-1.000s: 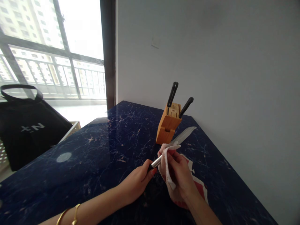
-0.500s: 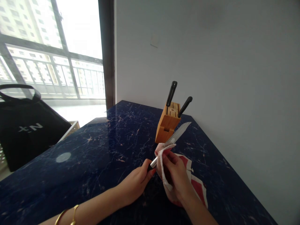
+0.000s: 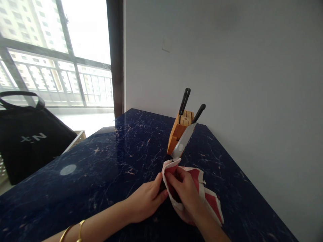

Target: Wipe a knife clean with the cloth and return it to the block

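A kitchen knife (image 3: 183,142) points up and to the right, its bare blade in front of the wooden knife block (image 3: 174,138). My left hand (image 3: 147,200) is closed on the knife's handle, most of which is hidden behind cloth and fingers. A red and white cloth (image 3: 175,198) is pinched in my right hand (image 3: 185,188) and wrapped around the knife near the handle. The rest of the cloth hangs down to the right over the table. Two black knife handles, one upright (image 3: 185,101) and one leaning right (image 3: 199,113), stick out of the block.
The dark blue marbled table (image 3: 106,174) runs back to a pale wall (image 3: 227,67). A round pale spot (image 3: 68,169) shows on its left side. Beyond the left edge stands a black tote bag (image 3: 30,134), with a window (image 3: 58,53) behind it.
The cloth and my right hand have slid down the knife toward the handle, baring more blade. The blade has turned, its broad side showing more and its tip higher and further left.
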A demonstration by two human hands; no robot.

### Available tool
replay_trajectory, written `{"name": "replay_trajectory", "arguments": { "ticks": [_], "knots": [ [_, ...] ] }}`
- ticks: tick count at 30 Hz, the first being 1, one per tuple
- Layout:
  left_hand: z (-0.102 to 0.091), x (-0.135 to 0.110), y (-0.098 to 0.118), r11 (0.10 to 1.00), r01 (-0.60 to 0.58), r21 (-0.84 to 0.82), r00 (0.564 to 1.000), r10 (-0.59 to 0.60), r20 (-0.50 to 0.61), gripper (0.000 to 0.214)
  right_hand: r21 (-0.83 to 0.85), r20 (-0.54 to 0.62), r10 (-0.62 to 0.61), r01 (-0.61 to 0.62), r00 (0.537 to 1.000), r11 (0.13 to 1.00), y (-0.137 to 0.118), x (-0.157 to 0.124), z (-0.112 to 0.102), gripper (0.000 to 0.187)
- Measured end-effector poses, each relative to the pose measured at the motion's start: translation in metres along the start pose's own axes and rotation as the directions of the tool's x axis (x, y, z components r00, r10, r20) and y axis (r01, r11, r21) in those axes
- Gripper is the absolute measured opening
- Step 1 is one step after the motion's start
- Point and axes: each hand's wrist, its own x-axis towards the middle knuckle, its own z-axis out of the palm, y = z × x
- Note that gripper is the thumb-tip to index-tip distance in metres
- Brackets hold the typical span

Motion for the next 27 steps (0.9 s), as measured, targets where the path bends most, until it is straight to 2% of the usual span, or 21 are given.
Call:
{"name": "replay_trajectory", "arguments": {
  "ticks": [4, 9, 13, 16, 21, 27],
  "knots": [
    [-0.004, -0.001, 0.008, 0.996, -0.045, 0.081, 0.999, 0.046, -0.008, 0.027, -0.152, -0.048, -0.040, 0.033, 0.998, 0.988, -0.004, -0.001, -0.004, 0.021],
    [-0.012, 0.002, 0.013, 0.983, -0.096, 0.156, 0.993, 0.106, -0.058, 0.017, -0.104, -0.123, -0.066, 0.053, 0.990, 0.993, -0.002, -0.006, 0.004, 0.020],
    [-0.017, 0.001, 0.018, 0.991, -0.034, 0.132, 0.990, 0.051, -0.131, 0.020, -0.047, -0.189, -0.096, 0.089, 0.977, 0.995, 0.004, -0.009, 0.007, 0.023],
    [-0.018, -0.001, 0.020, 0.999, 0.018, 0.045, 0.978, -0.008, -0.208, 0.022, -0.093, -0.228, -0.156, 0.138, 0.961, 0.986, 0.002, -0.010, 0.003, 0.024],
    [-0.019, 0.000, 0.018, 0.998, 0.055, -0.031, 0.913, -0.063, -0.403, 0.026, -0.331, -0.189, -0.266, 0.194, 0.945, 0.923, -0.012, -0.008, -0.004, 0.019],
    [-0.015, 0.002, 0.011, 0.998, 0.050, -0.048, 0.924, -0.064, -0.377, 0.030, -0.607, -0.059, -0.291, 0.197, 0.955, 0.770, -0.012, 0.001, -0.016, 0.010]
  ]
}}
